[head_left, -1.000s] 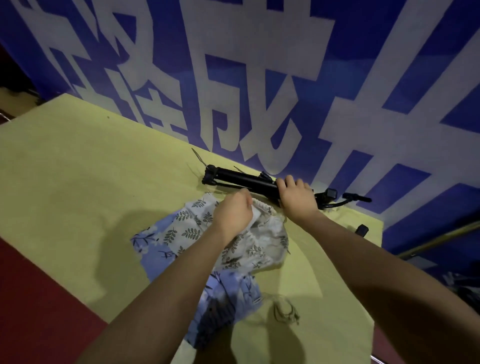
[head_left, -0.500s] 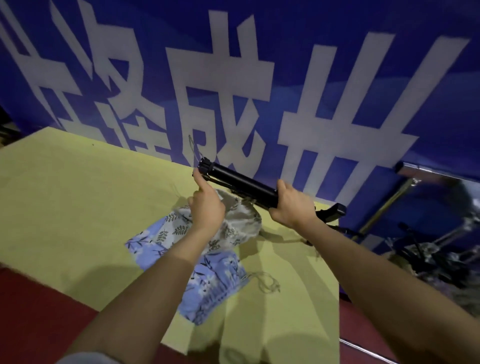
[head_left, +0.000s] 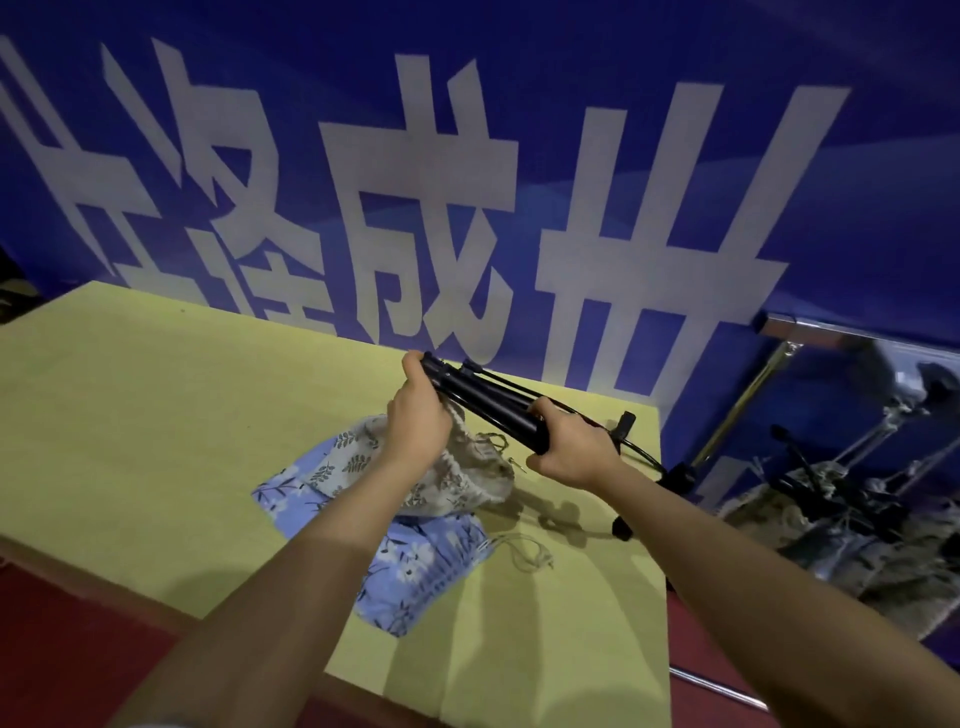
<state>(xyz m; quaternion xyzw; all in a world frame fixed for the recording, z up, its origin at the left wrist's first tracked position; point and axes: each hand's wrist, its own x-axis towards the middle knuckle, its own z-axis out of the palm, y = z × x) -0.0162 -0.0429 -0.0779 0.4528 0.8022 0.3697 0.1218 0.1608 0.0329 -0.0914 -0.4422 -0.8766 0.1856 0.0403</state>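
A folded black tripod (head_left: 488, 402) is lifted off the yellow table (head_left: 156, 415), tilted with its far end up to the left. My left hand (head_left: 418, 421) grips that far end and also holds the mouth of a beige leaf-print drawstring bag (head_left: 457, 478). My right hand (head_left: 571, 449) grips the tripod's lower end near its head. The bag hangs down onto the table under the tripod. A blue floral drawstring bag (head_left: 415, 566) lies flat under my left forearm.
A blue banner with large white characters (head_left: 467, 208) stands right behind the table. Off the table's right edge, several black stands and more fabric (head_left: 831, 493) lie on the floor. Red floor (head_left: 78, 634) borders the table's near side.
The tripod has risen from the table into both hands and tilted. My left hand moved from the bag's cloth up to the tripod's far end. The view shifted right.
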